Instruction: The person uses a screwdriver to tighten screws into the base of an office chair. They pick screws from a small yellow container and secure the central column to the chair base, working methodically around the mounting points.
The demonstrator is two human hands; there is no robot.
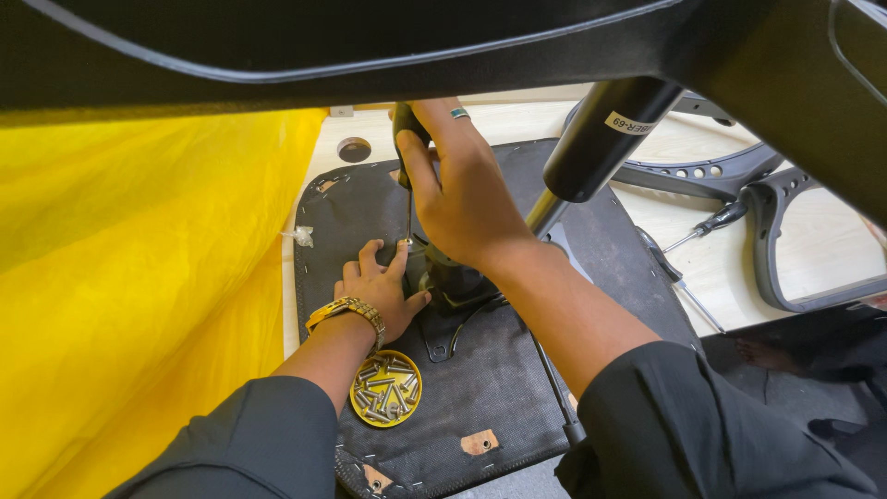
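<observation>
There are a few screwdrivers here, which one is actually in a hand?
The black-handled screwdriver held upright in the right hand, its tip by the left hand. The other screwdriver lies untouched on the wooden board.

Yellow sheet (139, 277), spare screwdriver (711, 225), grey armrest frames (767, 249) on wooden floor (822, 240)

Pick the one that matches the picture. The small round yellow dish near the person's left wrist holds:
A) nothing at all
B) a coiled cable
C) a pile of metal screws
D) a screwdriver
C: the yellow dish beside the left hand is filled with a heap of silver screws, resting on the black seat underside.
</observation>
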